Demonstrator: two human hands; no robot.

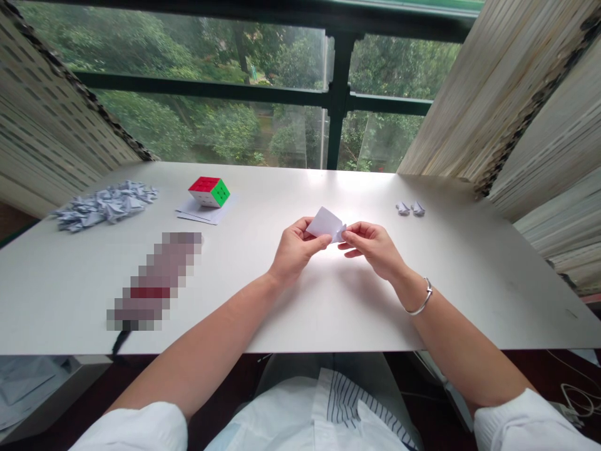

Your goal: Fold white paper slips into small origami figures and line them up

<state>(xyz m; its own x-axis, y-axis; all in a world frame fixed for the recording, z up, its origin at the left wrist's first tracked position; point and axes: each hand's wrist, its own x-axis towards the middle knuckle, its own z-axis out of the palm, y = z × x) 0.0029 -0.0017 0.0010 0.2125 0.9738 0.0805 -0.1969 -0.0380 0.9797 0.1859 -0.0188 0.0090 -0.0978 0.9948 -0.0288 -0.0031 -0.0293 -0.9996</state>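
Above the middle of the white table, my left hand pinches a small piece of white paper between thumb and fingers. The paper is partly folded, with a crumpled or creased corner at its right end. My right hand grips that corner between thumb and index finger, its other fingers loosely curled below. Two small folded paper pieces lie on the table to the right, beyond my right hand.
On the far left of the table lies a heap of folded white papers. A puzzle cube sits on flat paper sheets. A blurred-out object with a black strap rests at the left. Curtains hang beside the window.
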